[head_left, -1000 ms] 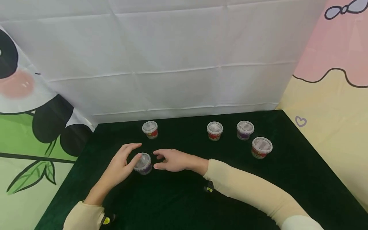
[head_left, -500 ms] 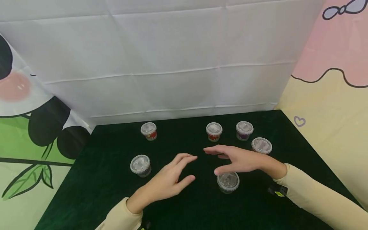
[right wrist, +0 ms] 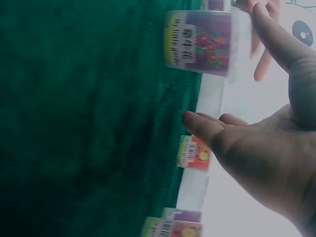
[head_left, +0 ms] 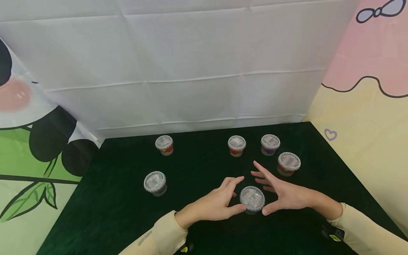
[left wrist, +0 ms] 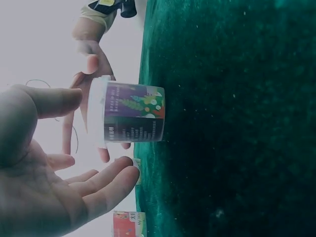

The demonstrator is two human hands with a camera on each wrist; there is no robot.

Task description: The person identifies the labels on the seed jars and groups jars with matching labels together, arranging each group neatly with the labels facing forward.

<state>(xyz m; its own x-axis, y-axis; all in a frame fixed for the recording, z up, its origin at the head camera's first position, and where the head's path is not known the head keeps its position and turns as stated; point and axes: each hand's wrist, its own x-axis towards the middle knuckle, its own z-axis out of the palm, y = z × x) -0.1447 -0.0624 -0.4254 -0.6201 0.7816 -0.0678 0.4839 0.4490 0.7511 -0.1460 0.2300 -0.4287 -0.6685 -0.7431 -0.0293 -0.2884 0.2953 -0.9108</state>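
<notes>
Okay, my left hand and right hand are spread, gripping nothing; the "My little garden" tub between them's probably light, stiff, best pinched under its lid.

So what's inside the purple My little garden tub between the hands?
Through the translucent lid, only a pale patch shows, maybe glare. The purple label round the tub hides whatever sits lower.
</notes>
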